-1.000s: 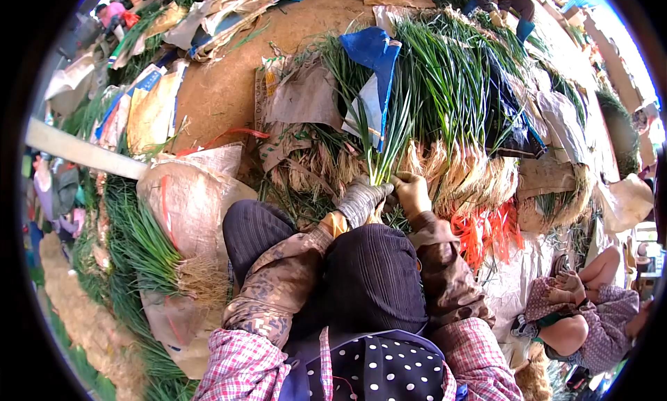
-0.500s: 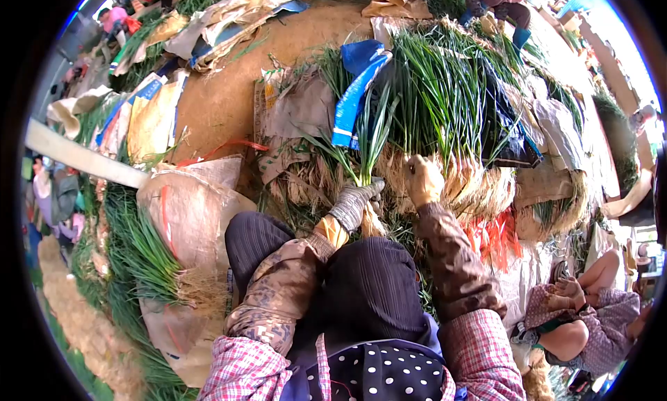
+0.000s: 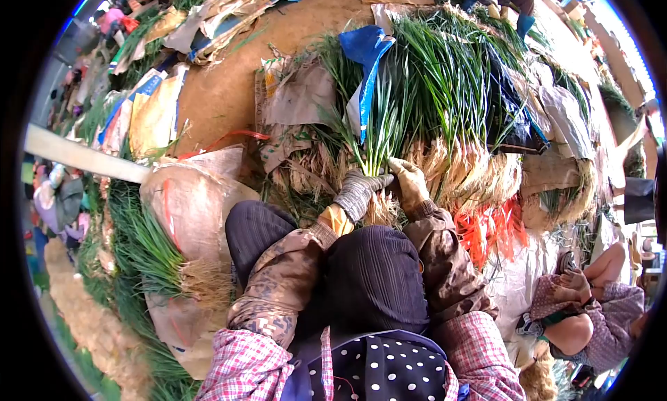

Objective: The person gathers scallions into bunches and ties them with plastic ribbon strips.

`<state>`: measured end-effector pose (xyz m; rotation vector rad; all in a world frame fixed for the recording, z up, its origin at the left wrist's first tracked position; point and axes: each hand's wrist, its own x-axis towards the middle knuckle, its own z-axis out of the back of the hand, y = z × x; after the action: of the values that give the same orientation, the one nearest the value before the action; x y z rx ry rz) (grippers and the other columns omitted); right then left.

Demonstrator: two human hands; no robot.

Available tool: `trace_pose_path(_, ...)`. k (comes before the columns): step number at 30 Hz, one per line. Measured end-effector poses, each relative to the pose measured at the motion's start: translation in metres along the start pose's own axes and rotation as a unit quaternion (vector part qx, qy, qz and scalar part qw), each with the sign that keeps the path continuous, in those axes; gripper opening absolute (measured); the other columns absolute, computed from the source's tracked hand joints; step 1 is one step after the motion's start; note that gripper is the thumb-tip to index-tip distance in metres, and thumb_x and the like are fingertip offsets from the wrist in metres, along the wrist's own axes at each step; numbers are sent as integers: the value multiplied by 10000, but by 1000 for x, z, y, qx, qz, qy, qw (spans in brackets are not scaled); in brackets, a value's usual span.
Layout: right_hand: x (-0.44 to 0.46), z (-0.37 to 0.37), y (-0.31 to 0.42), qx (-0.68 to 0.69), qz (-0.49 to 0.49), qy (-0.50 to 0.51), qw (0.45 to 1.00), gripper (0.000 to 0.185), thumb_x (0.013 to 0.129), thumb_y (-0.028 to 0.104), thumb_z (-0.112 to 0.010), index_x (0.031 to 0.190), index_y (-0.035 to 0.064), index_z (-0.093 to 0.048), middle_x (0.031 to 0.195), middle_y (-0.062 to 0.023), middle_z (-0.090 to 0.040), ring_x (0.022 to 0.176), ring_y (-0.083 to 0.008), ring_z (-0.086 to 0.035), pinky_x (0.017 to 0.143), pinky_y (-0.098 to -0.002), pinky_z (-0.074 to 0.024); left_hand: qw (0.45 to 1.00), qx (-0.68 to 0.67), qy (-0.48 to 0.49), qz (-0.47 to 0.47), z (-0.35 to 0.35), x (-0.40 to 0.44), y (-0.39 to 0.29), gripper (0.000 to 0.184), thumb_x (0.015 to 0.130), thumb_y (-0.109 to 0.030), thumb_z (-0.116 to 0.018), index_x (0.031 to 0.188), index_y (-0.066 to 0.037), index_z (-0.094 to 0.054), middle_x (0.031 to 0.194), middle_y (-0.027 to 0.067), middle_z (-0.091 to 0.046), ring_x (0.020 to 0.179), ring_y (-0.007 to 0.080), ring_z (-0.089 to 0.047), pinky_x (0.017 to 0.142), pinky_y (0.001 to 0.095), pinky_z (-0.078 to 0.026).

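Observation:
My left hand (image 3: 358,193), in a grey glove, is closed around a bunch of green onions (image 3: 375,154). Their leaves point away from me, and their pale, hairy roots hang below my fingers. My right hand (image 3: 410,181), in a yellowish glove, is at the bunch's right side. Its fingers are closed, with the tips against the stalks; exactly what lies between them is partly hidden. Just beyond both hands lies a thick row of green onions (image 3: 448,88), roots toward me. A blue and white plastic sheet (image 3: 365,54) overlaps the leaves.
Red strips (image 3: 486,231) lie right of my knee. On my left, another bundle of green onions (image 3: 163,255) rests on a pale sack (image 3: 201,199). A person (image 3: 590,318) sits at the right. A pale bar (image 3: 83,158) crosses the left side.
My right hand has moved left and toward me from the row to the bunch in my left hand. The bunch looks fuller, and the blue sheet has shifted and folded narrower.

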<state>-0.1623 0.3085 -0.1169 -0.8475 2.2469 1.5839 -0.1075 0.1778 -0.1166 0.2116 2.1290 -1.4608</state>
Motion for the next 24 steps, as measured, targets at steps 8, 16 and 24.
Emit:
trace_pose_path(8,10,-12,-9,116,-112,33,986,241,936,258,-540,1083,74,-593,734,-41,-609,483,-114,-530,380,-249,-430,997,-65,2,49,2,-18,-14,216,758,-60,-750,949,-13,-662,780,119,-683,621,196,-643,538,303,-525)
trace_pose_path(16,13,-21,-36,-40,-73,-48,995,230,915,210,-578,994,-4,-542,703,-62,-580,449,-151,-511,350,-311,-424,997,31,-20,70,19,-29,-13,181,850,-74,-646,1017,-15,-609,730,107,-661,555,200,-631,496,303,-524)
trace_pose_path(24,-24,75,-113,-722,85,153,669,383,786,307,-647,1093,80,-657,785,-185,-670,697,-338,-654,664,-416,-523,988,99,-115,-4,33,-29,-20,140,854,-110,-650,934,-10,-594,669,40,-606,475,112,-520,423,265,-428)
